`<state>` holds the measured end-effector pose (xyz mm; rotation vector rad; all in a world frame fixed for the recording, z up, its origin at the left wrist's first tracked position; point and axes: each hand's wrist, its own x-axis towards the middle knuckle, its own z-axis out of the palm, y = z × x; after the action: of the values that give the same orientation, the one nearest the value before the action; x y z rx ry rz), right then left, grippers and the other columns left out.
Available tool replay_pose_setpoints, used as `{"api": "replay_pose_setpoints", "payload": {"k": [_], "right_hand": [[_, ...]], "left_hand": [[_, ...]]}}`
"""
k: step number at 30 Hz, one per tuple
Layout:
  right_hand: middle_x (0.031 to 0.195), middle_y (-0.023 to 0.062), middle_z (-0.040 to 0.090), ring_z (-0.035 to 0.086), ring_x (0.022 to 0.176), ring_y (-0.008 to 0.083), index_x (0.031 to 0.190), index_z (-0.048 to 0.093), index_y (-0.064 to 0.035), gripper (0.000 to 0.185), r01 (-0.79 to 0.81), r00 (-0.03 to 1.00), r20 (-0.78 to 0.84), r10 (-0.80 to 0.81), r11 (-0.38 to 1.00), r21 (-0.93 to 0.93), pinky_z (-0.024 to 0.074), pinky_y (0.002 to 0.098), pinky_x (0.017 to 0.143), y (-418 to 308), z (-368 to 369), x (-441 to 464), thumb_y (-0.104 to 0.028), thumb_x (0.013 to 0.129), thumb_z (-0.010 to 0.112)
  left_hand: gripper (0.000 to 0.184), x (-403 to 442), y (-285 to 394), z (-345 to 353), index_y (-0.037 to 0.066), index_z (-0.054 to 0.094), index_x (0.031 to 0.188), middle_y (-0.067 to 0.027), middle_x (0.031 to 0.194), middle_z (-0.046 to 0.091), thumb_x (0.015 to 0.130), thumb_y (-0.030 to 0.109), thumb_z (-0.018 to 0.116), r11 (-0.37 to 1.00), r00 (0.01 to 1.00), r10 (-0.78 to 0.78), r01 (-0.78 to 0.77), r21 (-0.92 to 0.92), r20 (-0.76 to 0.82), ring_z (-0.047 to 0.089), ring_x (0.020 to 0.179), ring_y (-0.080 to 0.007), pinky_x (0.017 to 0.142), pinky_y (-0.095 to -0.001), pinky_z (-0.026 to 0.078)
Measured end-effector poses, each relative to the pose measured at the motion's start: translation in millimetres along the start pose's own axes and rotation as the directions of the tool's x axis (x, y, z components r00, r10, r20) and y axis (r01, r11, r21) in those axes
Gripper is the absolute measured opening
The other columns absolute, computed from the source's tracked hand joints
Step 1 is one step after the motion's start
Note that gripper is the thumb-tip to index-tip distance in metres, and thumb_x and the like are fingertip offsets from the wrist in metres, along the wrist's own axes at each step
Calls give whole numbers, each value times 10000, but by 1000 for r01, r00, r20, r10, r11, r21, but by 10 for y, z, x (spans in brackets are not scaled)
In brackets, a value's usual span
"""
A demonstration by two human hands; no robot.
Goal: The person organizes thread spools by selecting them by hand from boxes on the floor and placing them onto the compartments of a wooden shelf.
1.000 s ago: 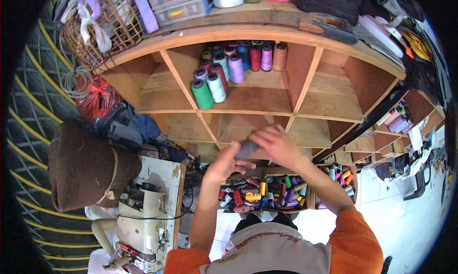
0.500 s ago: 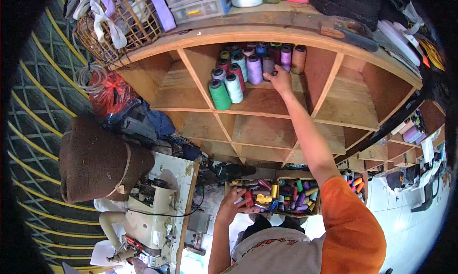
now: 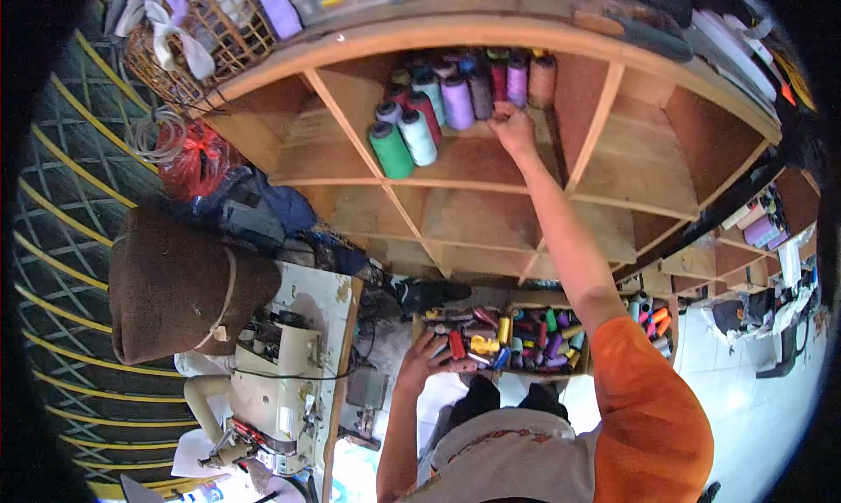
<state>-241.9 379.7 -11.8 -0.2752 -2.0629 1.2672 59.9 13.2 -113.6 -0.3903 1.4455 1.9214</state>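
Note:
My right hand (image 3: 512, 128) is stretched into the upper middle shelf compartment, its fingers curled by the foot of a dark grey thread cone (image 3: 479, 94). Whether the fingers touch that cone is hard to tell. Beside it stand a lilac cone (image 3: 456, 103) and a purple cone (image 3: 516, 80), with a brown cone (image 3: 542, 82) further right. A green cone (image 3: 391, 150) and a pale mint cone (image 3: 418, 138) are at the left front. Low down, my left hand (image 3: 423, 363) has its fingers spread at the left edge of a box of assorted thread spools (image 3: 552, 344).
The wooden shelf (image 3: 491, 185) spans the middle. At the left are a sewing machine (image 3: 276, 389), a brown fabric roll (image 3: 175, 284) and a red plastic bag (image 3: 201, 163). A wire basket (image 3: 223, 43) sits on the shelf top. Another shelf with cones stands at far right.
The dark grey cone, earlier between both hands, now stands among the others on the shelf. My right hand reached up with it and has since drawn slightly away; my left hand dropped to the spool box.

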Motion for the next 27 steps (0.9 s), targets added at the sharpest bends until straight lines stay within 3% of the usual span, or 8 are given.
{"api": "replay_pose_setpoints", "payload": {"k": [3, 5, 10, 14, 18, 20, 21, 27], "right_hand": [[1077, 99, 631, 608, 982, 189, 1125, 570, 60, 382, -110, 975, 216, 47, 952, 287, 467, 284, 872, -454, -480, -496, -87, 789, 676], [1108, 116, 616, 603, 1016, 224, 1189, 541, 12, 425, -439, 797, 602, -49, 637, 633, 500, 320, 851, -664, -1008, -1009, -172, 829, 674], [1111, 121, 620, 611, 969, 189, 1187, 554, -11, 459, -728, 288, 942, 175, 679, 96, 506, 291, 826, 61, -2418, -2228, -313, 855, 648], [901, 15, 636, 613, 791, 113, 1062, 605, -51, 240, -896, 400, 491, 774, 443, 33, 507, 223, 661, 1635, -3083, -3477, -199, 875, 620], [786, -12, 562, 551, 687, 71, 973, 594, -75, 160, -981, 181, 513, 839, 116, 157, 477, 208, 593, 3292, -3500, -4733, -181, 859, 631], [805, 3, 562, 558, 705, 89, 977, 600, -71, 162, -981, 179, 433, 883, 127, 148, 495, 219, 603, 3493, -3387, -4959, -179, 859, 629], [815, 10, 563, 561, 714, 98, 978, 603, -70, 163, -980, 183, 393, 901, 137, 142, 503, 224, 608, 3634, -3277, -5036, -177, 859, 628], [838, 9, 534, 554, 767, 131, 949, 607, -92, 212, -959, -17, 131, 991, -54, 280, 546, 302, 661, 4795, -2632, -5532, -235, 816, 688]], "left_hand": [[577, 163, -265, 38, 40, 392, 1351, -129, 1251, 550, 885, 316, 592, 986, 998, 64, -65, 152, 10, 599, 1045, -277, 812, -402, 527], [528, 252, -438, 169, 31, 456, 1277, -134, 1171, 593, 866, 324, 611, 977, 999, 36, -31, 212, -16, 628, 983, -243, 766, -360, 531], [419, 383, -918, 672, 49, 512, 1196, -125, 1070, 633, 881, 313, 593, 939, 980, -198, 182, 291, 25, 649, 914, -209, 720, -337, 540], [383, 778, -1478, 1137, 71, 526, 1187, -114, 1060, 631, 882, 290, 599, 885, 958, -263, 193, 424, 111, 651, 869, -199, 681, -328, 541], [325, 1709, -2447, 1417, 62, 561, 1112, -95, 920, 653, 856, 251, 628, 830, 963, -254, 171, 531, 86, 652, 769, -173, 613, -316, 538], [323, 2330, -2858, 1458, 34, 577, 1075, -130, 906, 653, 824, 227, 641, 547, 984, -143, -12, 837, 108, 657, 771, -226, 640, -338, 534], [355, 2622, -3123, 1447, 16, 582, 1056, -162, 902, 649, 784, 230, 656, 326, 944, 189, -321, 889, 271, 649, 819, -284, 721, -369, 518], [512, 3818, -3982, 1556, 34, 530, 1160, -198, 1077, 579, 739, 287, 677, 142, 975, 149, -186, 972, 165, 588, 992, -362, 839, -425, 493]]}}
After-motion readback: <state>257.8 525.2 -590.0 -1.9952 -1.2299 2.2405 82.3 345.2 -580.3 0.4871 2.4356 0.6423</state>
